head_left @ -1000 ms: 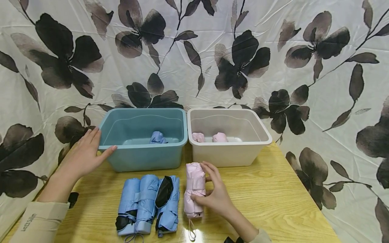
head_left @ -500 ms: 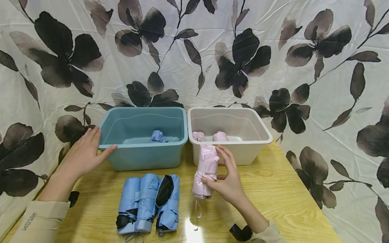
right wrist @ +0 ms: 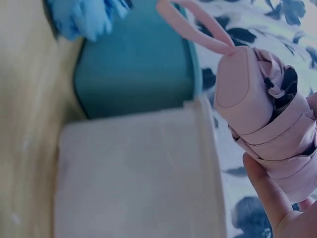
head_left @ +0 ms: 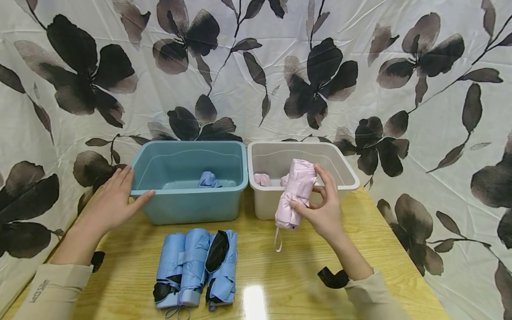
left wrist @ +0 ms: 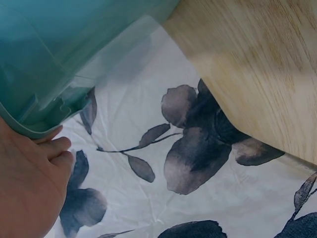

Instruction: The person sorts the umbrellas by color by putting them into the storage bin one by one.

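My right hand (head_left: 326, 211) grips a folded pink umbrella (head_left: 295, 193) and holds it tilted in the air, overlapping the front rim of the white bin (head_left: 264, 200). Its wrist loop hangs down. Seen close in the right wrist view, the umbrella's handle end (right wrist: 235, 82) and loop (right wrist: 200, 27) point away from my thumb. My left hand (head_left: 110, 204) rests at the front left corner of the teal bin (head_left: 188, 209), thumb over the front rim and fingers along the side. Inside the white bin lie two pink rolled bundles (head_left: 262, 179), one partly hidden; a blue one (head_left: 208, 179) lies in the teal bin.
Three folded blue umbrellas (head_left: 194, 266), with black parts showing, lie side by side on the wooden table (head_left: 280, 284) before the teal bin. The bins stand next to each other against a floral cloth (head_left: 264, 66). The table's right edge slants away beyond the white bin.
My right hand has lifted the pink umbrella off the table beside the blue ones and carried it up and right to the white bin, tilting it. The left hand has stayed put.
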Demonstrator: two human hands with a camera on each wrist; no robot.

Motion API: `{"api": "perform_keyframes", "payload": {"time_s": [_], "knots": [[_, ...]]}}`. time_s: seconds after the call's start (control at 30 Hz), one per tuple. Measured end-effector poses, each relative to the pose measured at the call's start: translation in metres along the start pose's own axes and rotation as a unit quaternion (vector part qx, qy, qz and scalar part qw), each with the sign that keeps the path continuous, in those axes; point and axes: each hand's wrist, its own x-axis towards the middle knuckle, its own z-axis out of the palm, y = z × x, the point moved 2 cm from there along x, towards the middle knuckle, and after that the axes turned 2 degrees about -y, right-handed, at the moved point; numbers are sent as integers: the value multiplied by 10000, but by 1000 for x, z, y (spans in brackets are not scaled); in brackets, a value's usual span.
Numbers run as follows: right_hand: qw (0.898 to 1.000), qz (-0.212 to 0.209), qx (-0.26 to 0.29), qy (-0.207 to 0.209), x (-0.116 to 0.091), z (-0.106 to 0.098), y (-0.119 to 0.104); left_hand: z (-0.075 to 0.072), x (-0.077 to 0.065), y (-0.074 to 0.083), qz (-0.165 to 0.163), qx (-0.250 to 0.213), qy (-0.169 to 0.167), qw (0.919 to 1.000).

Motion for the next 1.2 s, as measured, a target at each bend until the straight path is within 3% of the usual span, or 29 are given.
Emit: {"api": "perform_keyframes", "payload": {"time_s": [0.2,0.43,0.6,0.8,0.93,1.03,1.2], "knots": [[9986,435,104,285,29,-25,0,0,-1,0,-16,15,-11,10000],[9966,326,-506,566,68,-54,4,0,-2,1,-36,9,-10,10000],[9909,562,-1079,581,98,-71,11,0,-1,1,-46,20,-44,10000],[9801,986,-1721,15,127,-79,28,-1,-1,2,-64,32,-32,10000],[9734,1354,-1753,-585,139,-79,46,-1,-1,1,-76,60,-25,9999],[9596,1702,-1966,-1076,145,-78,61,-1,-1,1,-88,61,-21,9999],[9251,2152,-2477,-1910,151,-72,85,-2,-2,2,-114,53,-23,9999]]}}
